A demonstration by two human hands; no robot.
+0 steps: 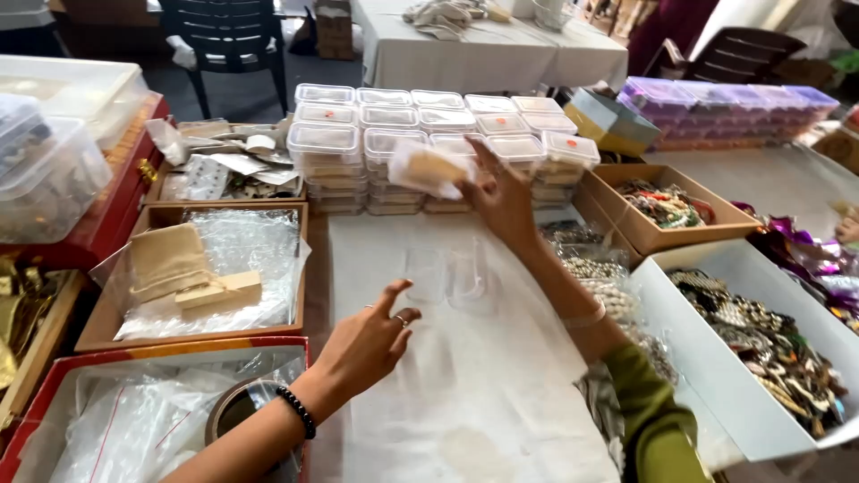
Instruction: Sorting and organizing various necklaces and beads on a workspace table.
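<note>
Right hand [503, 199] raised over a white-clothed work table [483, 394], fingers pinched on a small clear pouch [428, 168] with something tan inside, held up just in front of stacked clear lidded tubs [429, 134]. The pouch sits up and to the left of that hand, its long axis running roughly level, left to right. Left hand [369, 344], lower and nearer the camera, hangs half open with nothing in it, thumb lifted, well apart from the pouch; the right is the nearer by far. Between the two hands an open clear plastic box [452, 273] rests on the cloth. Large white box [716, 358] of dark mixed ornaments at right, brown carton [662, 210] of coloured pieces behind it, purple-lidded cases [725, 98] beyond. At left, a tray [192, 273] lined with plastic film holds beige cloth pouches [165, 259]. Several tub lids carry small round orange stickers [506, 119].
</note>
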